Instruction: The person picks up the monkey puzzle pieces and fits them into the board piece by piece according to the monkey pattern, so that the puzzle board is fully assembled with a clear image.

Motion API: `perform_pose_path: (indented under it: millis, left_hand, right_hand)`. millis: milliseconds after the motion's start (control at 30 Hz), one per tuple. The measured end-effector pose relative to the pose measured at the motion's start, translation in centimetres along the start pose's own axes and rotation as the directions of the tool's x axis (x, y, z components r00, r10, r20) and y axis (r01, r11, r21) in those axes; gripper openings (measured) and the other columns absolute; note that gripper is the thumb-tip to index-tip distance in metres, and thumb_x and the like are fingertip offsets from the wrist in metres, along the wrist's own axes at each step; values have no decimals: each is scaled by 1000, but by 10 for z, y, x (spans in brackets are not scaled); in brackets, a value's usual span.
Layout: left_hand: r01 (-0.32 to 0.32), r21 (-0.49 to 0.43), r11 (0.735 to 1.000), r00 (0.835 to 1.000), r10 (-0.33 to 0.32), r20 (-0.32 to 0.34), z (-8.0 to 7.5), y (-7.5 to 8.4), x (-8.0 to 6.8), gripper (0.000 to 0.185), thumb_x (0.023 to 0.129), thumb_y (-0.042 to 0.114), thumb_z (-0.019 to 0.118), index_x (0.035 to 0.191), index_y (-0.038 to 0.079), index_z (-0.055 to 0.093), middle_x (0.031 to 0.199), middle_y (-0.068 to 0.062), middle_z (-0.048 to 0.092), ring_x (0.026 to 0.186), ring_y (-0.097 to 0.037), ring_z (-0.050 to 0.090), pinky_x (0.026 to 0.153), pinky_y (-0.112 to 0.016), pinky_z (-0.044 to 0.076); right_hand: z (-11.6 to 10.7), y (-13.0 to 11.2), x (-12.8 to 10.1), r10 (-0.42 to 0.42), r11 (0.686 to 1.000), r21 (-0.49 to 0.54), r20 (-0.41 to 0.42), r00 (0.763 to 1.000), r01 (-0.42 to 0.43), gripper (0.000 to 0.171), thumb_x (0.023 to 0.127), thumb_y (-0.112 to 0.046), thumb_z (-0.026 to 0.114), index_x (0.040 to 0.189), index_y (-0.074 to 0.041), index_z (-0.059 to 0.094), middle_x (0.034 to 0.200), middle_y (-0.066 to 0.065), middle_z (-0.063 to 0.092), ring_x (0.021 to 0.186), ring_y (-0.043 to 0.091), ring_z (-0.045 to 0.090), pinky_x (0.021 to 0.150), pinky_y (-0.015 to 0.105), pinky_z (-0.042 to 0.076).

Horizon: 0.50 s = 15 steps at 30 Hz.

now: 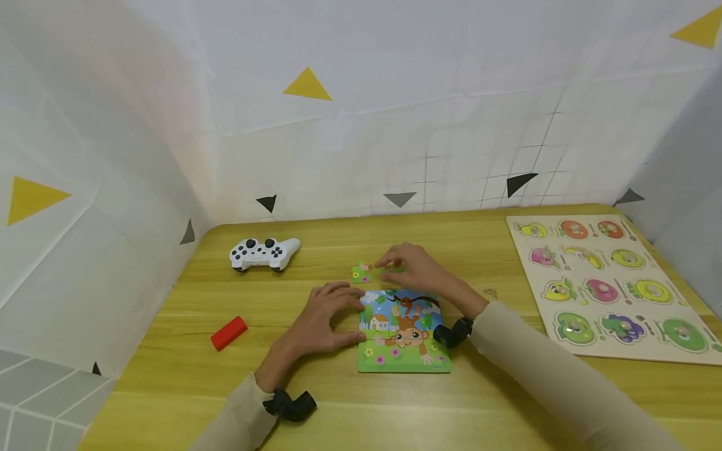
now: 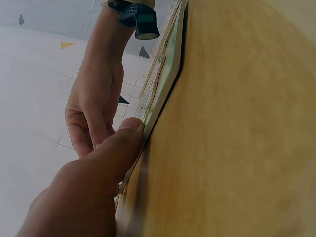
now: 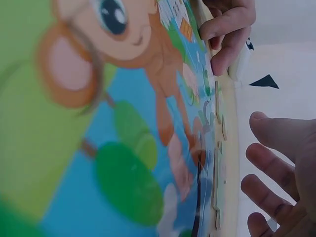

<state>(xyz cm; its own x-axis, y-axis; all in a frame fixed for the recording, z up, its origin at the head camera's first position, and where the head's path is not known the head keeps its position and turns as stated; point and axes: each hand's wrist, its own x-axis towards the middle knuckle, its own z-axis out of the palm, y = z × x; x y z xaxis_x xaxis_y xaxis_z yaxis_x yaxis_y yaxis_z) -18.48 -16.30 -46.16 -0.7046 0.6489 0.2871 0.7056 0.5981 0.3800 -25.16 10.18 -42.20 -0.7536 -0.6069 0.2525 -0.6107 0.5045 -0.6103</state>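
Nearest on the table [image 1: 507,394], a monkey puzzle [image 1: 403,332] lies flat between the two forearms. Its left edge is touched by the left hand [image 1: 327,319], whose thumb is pressed against the board's rim, as seen in the left wrist view, while the fingers are spread along the upper left corner; this grip is relaxed and apart, closed round nothing. Just beyond the puzzle's far edge, the right hand [image 1: 414,269] is laid over a loose green piece [image 1: 395,268], with the fingertips bent down onto it; whether that piece is actually pinched cannot be told. In the right wrist view the right fingers [image 3: 276,168] are seen loosely apart beside the board's edge. A second loose piece [image 1: 362,273] lies just left of that hand, apart from the board. To the left, well apart, a red block [image 1: 229,332] is seen. Farther back on the left a white gamepad [image 1: 264,253] rests. On the right a fruit board [image 1: 609,285] lies flat.
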Motion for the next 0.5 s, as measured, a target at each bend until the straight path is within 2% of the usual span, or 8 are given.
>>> perform_pose_path:
  millis: [300, 500]
  left_hand:
    - [6, -4, 1000, 1000, -6, 14, 0, 0, 0, 46, 82, 63, 63, 117, 33, 61, 143, 11, 50, 139, -23, 38, 104, -50, 29]
    - [2, 2, 1000, 1000, -2, 15, 0, -1, 0, 47, 83, 64, 62, 118, 33, 61, 144, 10, 49, 138, -22, 38, 103, -50, 29]
  right_hand:
    - [8, -5, 18, 35, 993, -111, 23, 999, -32, 34, 86, -22, 72, 119, -12, 69, 116, 7, 69, 89, 25, 60, 79, 40, 46]
    - [14, -6, 26, 85, 988, -132, 57, 995, -77, 42, 86, -27, 74, 123, -11, 66, 120, 6, 68, 102, 28, 55, 95, 52, 38]
